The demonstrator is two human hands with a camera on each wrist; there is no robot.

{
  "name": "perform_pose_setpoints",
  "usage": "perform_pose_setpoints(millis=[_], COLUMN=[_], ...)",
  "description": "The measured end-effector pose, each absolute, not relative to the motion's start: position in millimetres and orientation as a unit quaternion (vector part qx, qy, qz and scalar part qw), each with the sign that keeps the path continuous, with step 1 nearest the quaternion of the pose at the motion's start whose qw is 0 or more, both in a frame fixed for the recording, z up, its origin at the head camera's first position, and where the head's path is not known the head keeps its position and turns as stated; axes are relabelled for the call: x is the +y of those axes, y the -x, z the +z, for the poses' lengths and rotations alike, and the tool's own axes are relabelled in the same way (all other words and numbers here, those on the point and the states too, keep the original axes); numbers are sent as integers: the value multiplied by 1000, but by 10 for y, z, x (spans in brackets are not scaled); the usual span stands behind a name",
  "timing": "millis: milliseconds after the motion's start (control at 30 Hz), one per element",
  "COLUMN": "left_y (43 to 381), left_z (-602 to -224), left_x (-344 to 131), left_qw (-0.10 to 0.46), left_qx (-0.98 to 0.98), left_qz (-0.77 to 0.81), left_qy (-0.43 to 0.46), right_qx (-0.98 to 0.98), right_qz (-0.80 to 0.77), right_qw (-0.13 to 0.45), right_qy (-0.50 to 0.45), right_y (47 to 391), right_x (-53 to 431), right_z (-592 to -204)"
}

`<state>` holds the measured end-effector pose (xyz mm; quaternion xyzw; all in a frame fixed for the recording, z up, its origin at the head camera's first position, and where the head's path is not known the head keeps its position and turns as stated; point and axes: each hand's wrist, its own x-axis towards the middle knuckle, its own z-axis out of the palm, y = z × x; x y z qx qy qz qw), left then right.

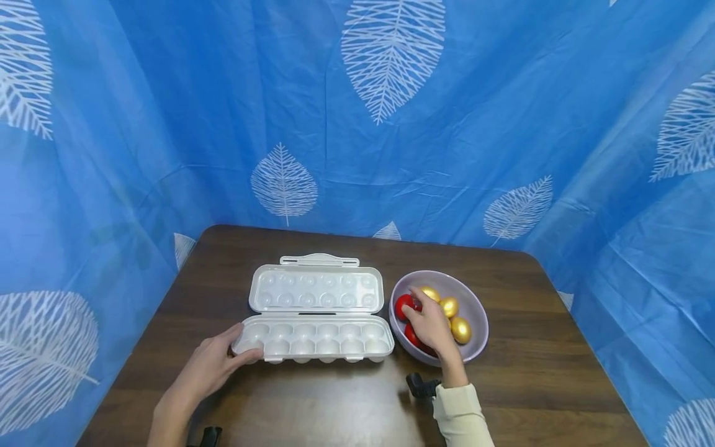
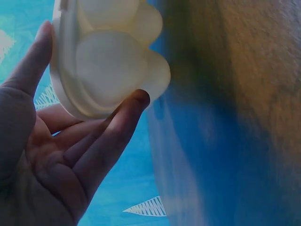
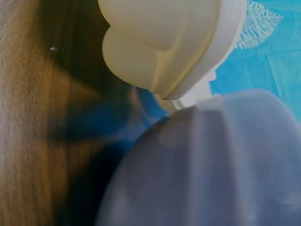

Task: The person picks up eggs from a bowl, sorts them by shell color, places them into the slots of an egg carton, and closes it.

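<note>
A white plastic egg box [image 1: 313, 338] lies open on the table, its lid [image 1: 316, 289] folded back and its cups bare. My left hand [image 1: 215, 360] grips the box's left end; in the left wrist view the thumb is at the rim and fingers reach beneath the cups [image 2: 110, 66]. Inside a light purple bowl [image 1: 480, 329] lie red eggs and gold eggs [image 1: 460, 329]. My right hand [image 1: 431, 323] reaches into the bowl, thumb and forefinger around a red egg [image 1: 403, 305] at its left side. The bowl's wall [image 3: 202, 165] hides that hand in the right wrist view.
The bowl stands close to the box's right end. A dark wooden table [image 1: 335, 403] carries both. Blue cloth [image 1: 357, 124] with white leaf prints hangs behind and at both sides. Black wrist mounts [image 1: 420, 385] sit at both wrists.
</note>
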<state>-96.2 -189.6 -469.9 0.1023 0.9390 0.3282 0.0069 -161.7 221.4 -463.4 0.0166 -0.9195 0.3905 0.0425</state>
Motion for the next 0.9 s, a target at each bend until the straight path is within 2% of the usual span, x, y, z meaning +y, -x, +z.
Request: perform_pose_setpoints(millis=[400, 700, 900], left_y=[941, 948, 932], left_z=[-4766, -4845, -4891], left_x=[-1976, -1958, -1955], left_qw=[3, 7, 1], left_qx=[941, 940, 937], left_qz=[314, 313, 324], left_qy=[-129, -138, -133], right_qx=[-954, -969, -968], right_qz=[297, 227, 232], right_qw=[22, 78, 79], right_qy=[-32, -51, -51], right_y=[1768, 1817, 1808], right_x=[2135, 2143, 2187], right_z=[-4628, -4742, -4783])
